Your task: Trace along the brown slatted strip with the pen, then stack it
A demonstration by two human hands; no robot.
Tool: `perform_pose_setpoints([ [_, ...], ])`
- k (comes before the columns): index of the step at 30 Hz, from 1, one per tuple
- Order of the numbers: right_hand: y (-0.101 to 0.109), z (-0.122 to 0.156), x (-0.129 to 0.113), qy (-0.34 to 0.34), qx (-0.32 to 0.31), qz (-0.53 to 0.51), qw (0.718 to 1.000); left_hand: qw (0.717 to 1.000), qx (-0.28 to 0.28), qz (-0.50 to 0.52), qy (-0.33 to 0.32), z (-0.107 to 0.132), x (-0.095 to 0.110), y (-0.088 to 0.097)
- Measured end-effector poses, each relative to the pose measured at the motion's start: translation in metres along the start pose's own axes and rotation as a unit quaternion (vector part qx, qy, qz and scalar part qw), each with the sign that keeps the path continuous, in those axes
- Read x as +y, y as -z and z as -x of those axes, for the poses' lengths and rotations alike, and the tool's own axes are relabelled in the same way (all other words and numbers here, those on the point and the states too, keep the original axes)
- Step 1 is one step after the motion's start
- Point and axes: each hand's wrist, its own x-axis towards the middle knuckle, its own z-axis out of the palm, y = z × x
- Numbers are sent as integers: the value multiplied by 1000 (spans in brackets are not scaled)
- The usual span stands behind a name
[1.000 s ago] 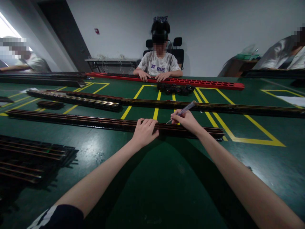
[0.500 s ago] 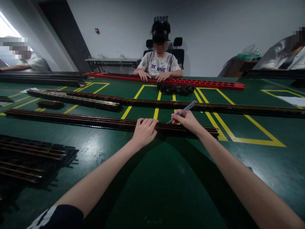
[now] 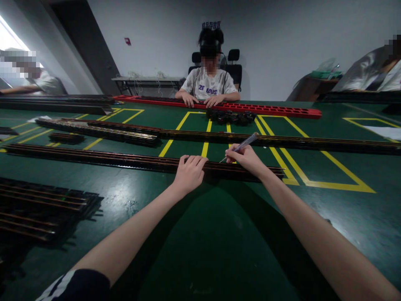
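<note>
A long black rail with copper-coloured strips lies across the green table in front of me. My left hand grips it from above, fingers bent over its far side and pressed together. In my right hand is a screwdriver with a clear handle, tilted up to the right. Its thin shaft slants down to the left, with the tip at the rail, just right of my left hand. Whether the tip touches a part of the rail is too small to tell. The thumb of my left hand is hidden.
Beyond lie more black rails, a shorter bundle and black parts. Similar rails lie at near left. Across the table a person rests both hands on a red slotted tray. Other people sit left and right.
The rail's right end has slid slightly to the left, and my left hand has shifted a little left with it. The right hand and screwdriver look nearly unmoved.
</note>
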Motion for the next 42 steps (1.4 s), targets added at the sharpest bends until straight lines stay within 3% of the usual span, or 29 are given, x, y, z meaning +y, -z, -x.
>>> perform_pose_setpoints([
  [42, -5, 1, -4, -18, 8, -31, 999, 999, -18, 51, 5, 0, -4, 7],
])
